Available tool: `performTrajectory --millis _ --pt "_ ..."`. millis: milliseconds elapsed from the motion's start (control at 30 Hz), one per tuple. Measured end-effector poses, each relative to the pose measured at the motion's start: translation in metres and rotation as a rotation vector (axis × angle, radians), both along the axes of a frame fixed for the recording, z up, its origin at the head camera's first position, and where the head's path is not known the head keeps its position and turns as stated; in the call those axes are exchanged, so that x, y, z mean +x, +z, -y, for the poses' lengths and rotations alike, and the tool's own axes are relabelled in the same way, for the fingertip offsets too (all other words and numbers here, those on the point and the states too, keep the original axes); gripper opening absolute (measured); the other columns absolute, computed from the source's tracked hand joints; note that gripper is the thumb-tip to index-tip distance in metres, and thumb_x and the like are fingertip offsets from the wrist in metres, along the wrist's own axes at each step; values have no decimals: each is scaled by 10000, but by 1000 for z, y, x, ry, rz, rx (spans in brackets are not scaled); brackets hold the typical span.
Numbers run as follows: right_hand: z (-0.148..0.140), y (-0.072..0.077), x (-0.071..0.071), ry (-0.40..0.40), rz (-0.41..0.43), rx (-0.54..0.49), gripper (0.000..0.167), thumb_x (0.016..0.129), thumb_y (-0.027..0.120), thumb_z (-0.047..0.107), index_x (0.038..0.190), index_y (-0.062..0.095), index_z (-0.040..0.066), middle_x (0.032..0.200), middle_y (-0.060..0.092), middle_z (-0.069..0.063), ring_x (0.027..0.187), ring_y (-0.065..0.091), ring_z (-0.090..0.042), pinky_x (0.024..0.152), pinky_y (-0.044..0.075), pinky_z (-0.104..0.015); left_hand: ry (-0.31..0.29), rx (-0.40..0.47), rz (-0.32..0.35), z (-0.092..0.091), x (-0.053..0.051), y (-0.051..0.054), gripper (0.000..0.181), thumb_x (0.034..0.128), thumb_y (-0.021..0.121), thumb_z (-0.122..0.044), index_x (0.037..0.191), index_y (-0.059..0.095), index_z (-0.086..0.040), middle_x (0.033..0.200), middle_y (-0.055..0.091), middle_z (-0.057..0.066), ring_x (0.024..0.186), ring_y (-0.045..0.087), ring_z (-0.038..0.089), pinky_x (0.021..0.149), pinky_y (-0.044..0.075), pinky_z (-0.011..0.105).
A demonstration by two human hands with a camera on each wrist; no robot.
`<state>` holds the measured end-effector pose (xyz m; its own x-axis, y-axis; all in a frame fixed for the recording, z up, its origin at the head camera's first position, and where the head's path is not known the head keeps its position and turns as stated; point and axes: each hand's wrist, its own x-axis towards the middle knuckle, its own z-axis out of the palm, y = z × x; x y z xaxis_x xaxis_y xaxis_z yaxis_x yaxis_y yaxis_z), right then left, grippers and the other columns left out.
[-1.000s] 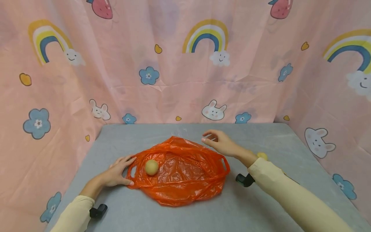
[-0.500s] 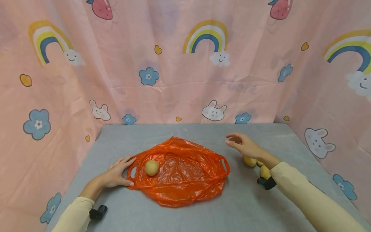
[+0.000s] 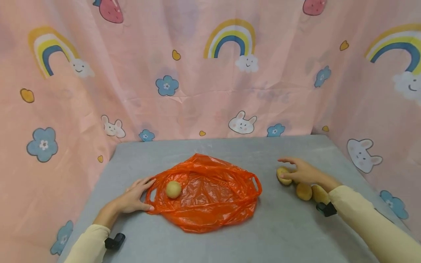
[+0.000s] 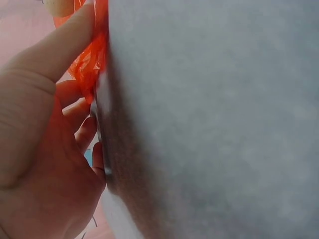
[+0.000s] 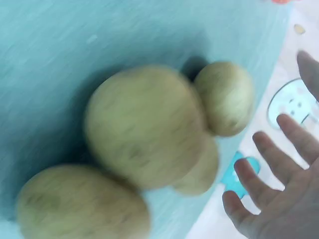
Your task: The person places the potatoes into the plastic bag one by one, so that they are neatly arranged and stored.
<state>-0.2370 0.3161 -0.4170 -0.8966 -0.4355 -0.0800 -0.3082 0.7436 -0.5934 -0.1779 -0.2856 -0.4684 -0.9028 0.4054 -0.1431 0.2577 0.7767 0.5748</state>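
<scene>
Fingers of your right hand [image 3: 303, 172] are spread apart and empty close over the potatoes [image 3: 304, 192], which lie clustered right of the red bag [image 3: 205, 193]. For a sound grip, it seems best to curl round the potato nearest the bag, clear of its neighbours. Your left hand [image 3: 132, 198] touches the bag's left end, fingers loosely apart; one pale round potato [image 3: 173, 189] rests inside. You have bare counter [image 3: 276, 230] between bag and potatoes; its far edge meets the pink curtain [image 3: 204, 109].
</scene>
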Motion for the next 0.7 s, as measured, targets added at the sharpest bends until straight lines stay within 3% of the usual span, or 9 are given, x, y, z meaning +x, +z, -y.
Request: performTrajectory --millis 267,500,700 --pt "-19 -11 -7 55 -13 32 658 872 793 235 1396 542 -74 1411 549 -322 1323 454 -546 1053 362 -702 12 13 -34 4 -4 0 1031 765 869 -390 1572 337 -31 1650 227 236 1460 189 522 1031 131 837" --pt "-17 -19 -10 55 -9 30 693 851 815 230 1381 532 -114 1369 569 -354 1303 474 -565 1048 364 -703 14 1 7 4 -3 -4 1023 783 850 -418 1580 328 -48 1668 206 219 1491 149 515 1039 67 855" --pt "-13 -22 -8 41 -26 61 695 839 828 253 1365 549 -105 1350 585 -349 1285 497 -555 1032 384 -693 21 5 5 2 1 -6 1017 774 861 -386 1577 336 -48 1662 220 218 1488 161 518 1047 96 844"
